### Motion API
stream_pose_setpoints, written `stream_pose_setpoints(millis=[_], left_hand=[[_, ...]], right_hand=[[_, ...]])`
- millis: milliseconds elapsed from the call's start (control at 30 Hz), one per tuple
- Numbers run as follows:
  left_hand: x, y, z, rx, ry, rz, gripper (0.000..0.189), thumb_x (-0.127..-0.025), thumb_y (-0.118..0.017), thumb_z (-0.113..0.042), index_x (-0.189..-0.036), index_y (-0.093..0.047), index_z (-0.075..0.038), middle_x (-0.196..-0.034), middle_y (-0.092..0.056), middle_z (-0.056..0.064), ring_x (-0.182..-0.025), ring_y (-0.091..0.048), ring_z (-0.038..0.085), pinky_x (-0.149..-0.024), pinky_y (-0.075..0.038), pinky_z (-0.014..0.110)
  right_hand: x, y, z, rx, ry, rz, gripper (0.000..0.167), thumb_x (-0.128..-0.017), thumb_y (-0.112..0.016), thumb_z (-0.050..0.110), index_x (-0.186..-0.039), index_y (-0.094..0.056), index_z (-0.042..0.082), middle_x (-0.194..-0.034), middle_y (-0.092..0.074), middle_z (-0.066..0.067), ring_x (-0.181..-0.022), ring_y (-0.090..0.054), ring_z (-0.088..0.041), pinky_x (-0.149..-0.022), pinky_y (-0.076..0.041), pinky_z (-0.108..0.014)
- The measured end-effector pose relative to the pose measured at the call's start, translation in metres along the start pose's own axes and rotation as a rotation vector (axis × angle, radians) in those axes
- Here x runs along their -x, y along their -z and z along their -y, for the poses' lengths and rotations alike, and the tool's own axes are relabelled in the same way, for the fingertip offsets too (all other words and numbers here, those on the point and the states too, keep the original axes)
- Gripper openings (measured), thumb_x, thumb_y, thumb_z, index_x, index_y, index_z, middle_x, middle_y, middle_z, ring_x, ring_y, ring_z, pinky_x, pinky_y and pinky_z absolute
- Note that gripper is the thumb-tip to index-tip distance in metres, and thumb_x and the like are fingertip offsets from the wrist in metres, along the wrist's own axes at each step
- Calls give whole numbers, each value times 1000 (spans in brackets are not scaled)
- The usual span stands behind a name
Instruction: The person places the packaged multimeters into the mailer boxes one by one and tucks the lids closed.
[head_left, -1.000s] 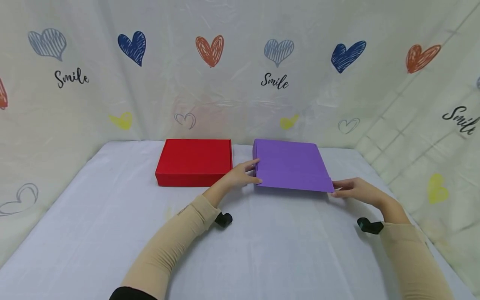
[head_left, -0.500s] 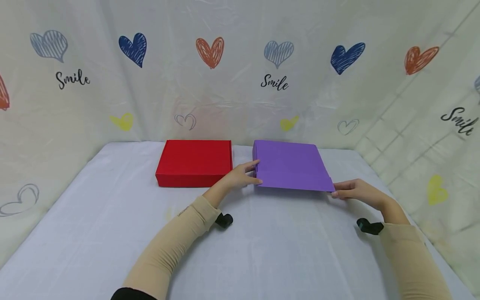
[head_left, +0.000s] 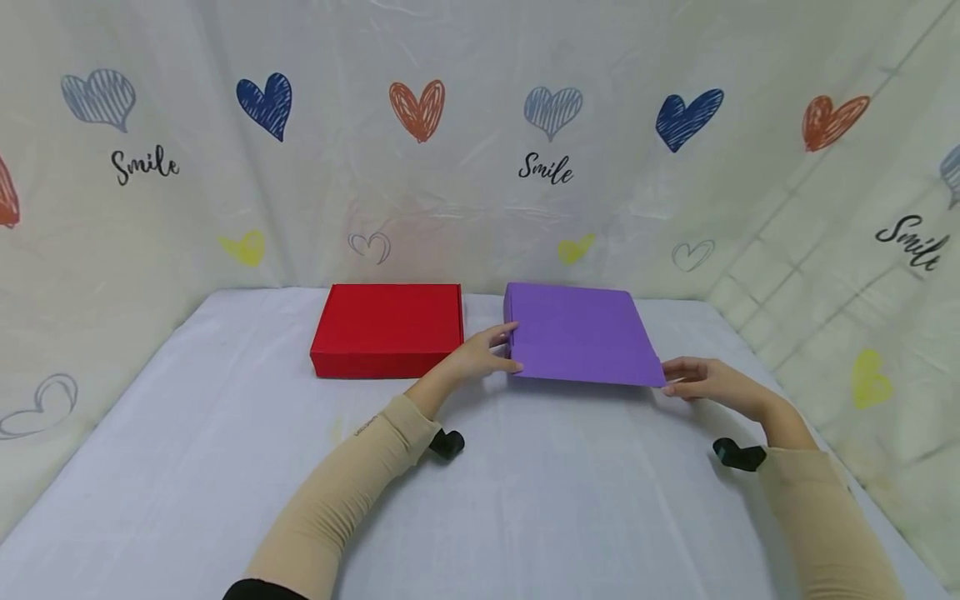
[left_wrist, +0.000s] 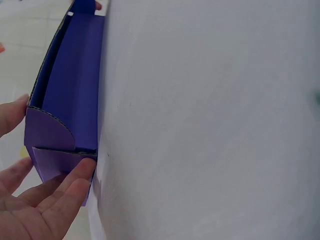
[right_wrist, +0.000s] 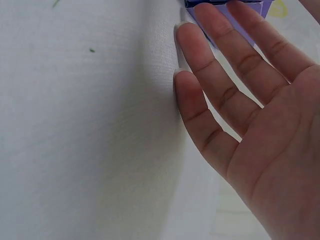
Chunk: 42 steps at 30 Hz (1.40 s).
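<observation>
A purple cardboard box (head_left: 577, 329) lies on the table, its lid flap jutting out above the front. In the left wrist view its dark-blue inner side (left_wrist: 75, 85) shows below the flap, beside a curved side tab (left_wrist: 47, 127). My left hand (head_left: 480, 354) rests against the box's left side, thumb at the front corner and fingers extended along the wall. At the front right corner, my right hand (head_left: 712, 382) touches the flap with its fingertips; its fingers look nearly straight in the right wrist view. A red box (head_left: 390, 329), closed, sits to the left.
White cloth (head_left: 525, 508) covers the table. Behind it hangs a pale curtain (head_left: 480, 192) printed with hearts and the word "Smile". Dark camera mounts (head_left: 738, 455) stick out by both wrists. My left forearm passes in front of the red box.
The head view has shifted slightly. Both hands keep their places at the purple box, with only slight movement of the right fingers.
</observation>
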<state>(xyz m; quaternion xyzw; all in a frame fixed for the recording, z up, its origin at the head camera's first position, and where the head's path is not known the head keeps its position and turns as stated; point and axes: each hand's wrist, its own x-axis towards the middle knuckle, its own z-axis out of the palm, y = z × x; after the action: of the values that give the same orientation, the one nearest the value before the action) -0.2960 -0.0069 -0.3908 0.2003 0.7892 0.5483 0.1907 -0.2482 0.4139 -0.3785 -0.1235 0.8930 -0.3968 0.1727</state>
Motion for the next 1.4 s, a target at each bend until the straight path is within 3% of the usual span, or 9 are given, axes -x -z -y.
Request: stream_pose_setpoints(millis=[267,567,933,1167,1400], left_hand=[[-2,-1,1,-48,-13,-4,81,-95,-72,-13,-163,-28,-13,-164,-31,18,-152,-27,32,-117,-33,53],[-4,-1,1,-104,-18,2,84,-96,-72,-19,-164,-23,-13,-164,-29,20,-152,-26,33,-119,-27,54],[-12,1,2,-255,-4,20,85,-99,-69,-35,-165,-19,-18,-167,-26,12,-152,-26,28,-120,-27,50],[-19,0,0,-288,42,11,94,-96,-70,-46,-166,-12,-23,-168,-22,12,-151,-27,29,-119,-29,52],[-25,-3,2,-305,45,12,105,-93,-70,-51,-166,-2,-21,-165,-25,15,-146,-32,32,-117,-32,53]], right_hand=[[-3,-3,3,-34,12,-42,54,-100,-68,22,-142,-46,-4,-130,-63,-21,-104,-65,-6,-85,-55,-31],[-7,-5,8,-23,42,-68,74,-100,-68,20,-159,-27,2,-133,-59,-27,-101,-68,-10,-83,-56,-32],[-16,-10,12,46,38,-77,95,-97,-72,25,-166,-7,16,-129,-54,-24,-100,-66,-25,-84,-50,-37],[-26,-13,16,166,67,-96,89,-98,-71,28,-165,-15,11,-120,-56,-19,-99,-62,-25,-84,-48,-36],[-39,-16,18,228,73,-112,91,-98,-71,34,-165,-14,11,-119,-49,-20,-95,-54,-25,-79,-44,-35]])
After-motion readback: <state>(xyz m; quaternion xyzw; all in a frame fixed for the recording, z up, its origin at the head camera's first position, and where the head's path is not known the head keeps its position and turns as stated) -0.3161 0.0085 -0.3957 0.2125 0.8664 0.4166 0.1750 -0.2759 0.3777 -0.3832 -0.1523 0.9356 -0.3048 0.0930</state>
